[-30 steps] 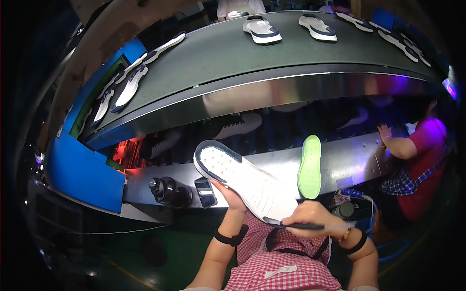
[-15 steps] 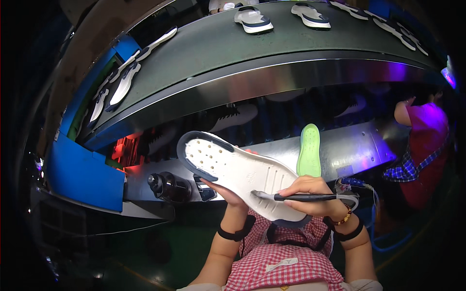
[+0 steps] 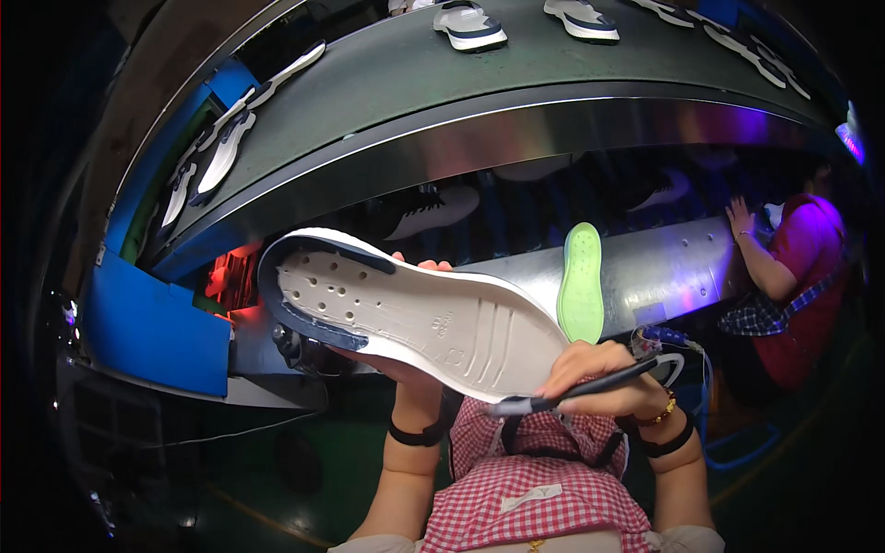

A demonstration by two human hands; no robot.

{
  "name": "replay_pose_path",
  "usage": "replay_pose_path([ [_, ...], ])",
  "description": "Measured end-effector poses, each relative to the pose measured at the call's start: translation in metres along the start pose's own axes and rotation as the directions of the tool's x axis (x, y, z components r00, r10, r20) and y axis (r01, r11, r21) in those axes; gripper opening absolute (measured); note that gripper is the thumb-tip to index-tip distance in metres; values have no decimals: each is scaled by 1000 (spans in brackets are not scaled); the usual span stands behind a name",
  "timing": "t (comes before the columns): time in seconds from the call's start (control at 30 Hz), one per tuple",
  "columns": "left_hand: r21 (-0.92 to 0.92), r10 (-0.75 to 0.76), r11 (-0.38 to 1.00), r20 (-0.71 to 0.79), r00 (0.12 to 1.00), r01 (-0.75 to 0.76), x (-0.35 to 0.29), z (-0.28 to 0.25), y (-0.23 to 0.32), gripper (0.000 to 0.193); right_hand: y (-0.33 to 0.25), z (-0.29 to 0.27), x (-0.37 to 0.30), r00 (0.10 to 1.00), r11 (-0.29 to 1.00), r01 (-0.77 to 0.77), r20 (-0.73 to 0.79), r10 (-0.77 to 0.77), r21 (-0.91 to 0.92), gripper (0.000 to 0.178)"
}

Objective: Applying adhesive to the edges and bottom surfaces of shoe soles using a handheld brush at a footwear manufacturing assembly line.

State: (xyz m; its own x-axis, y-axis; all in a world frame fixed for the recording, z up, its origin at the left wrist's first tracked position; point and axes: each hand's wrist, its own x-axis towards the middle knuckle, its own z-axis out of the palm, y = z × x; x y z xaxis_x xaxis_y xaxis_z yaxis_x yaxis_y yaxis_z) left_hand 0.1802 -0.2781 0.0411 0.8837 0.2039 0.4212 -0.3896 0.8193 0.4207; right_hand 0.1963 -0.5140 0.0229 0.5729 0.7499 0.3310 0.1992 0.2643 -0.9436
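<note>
My left hand (image 3: 406, 371) is closed around the middle of a white shoe sole (image 3: 415, 313) with a dark blue rim. Its fingertips show over the far edge and its palm lies under the near edge. The sole's inner side faces up, with small holes at the left end and grooves farther right. In my right hand (image 3: 608, 387) is a brush (image 3: 535, 404) with a black handle and a thin tube at its back end. The brush tip is at the sole's near edge; I cannot tell whether it touches.
A light green insole (image 3: 581, 286) lies on the metal bench (image 3: 659, 276). A dark bottle (image 3: 309, 355) stands partly behind the sole. Beyond, white and blue soles (image 3: 475, 32) ride on a dark green conveyor belt (image 3: 387, 83). A co-worker in red (image 3: 802, 267) is at the right.
The brush has left the sole's inner surface and moved toward me to its near edge. The sole has shifted left and tilted. The co-worker's arm now reaches toward the bench.
</note>
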Motion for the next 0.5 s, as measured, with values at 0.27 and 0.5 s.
replay_pose_path([
  [0.27, -24, -8, 1000, 123, 992, 11, 2, 11, -1, 97, -3, -5, -1, 994, 995, 104, 42, -104, -5, 21],
  [0.5, 51, 6, 999, 142, 990, -13, 1, 9, 0, 97, -3, -7, -3, 996, 989, 86, 12, -85, -122, 19],
])
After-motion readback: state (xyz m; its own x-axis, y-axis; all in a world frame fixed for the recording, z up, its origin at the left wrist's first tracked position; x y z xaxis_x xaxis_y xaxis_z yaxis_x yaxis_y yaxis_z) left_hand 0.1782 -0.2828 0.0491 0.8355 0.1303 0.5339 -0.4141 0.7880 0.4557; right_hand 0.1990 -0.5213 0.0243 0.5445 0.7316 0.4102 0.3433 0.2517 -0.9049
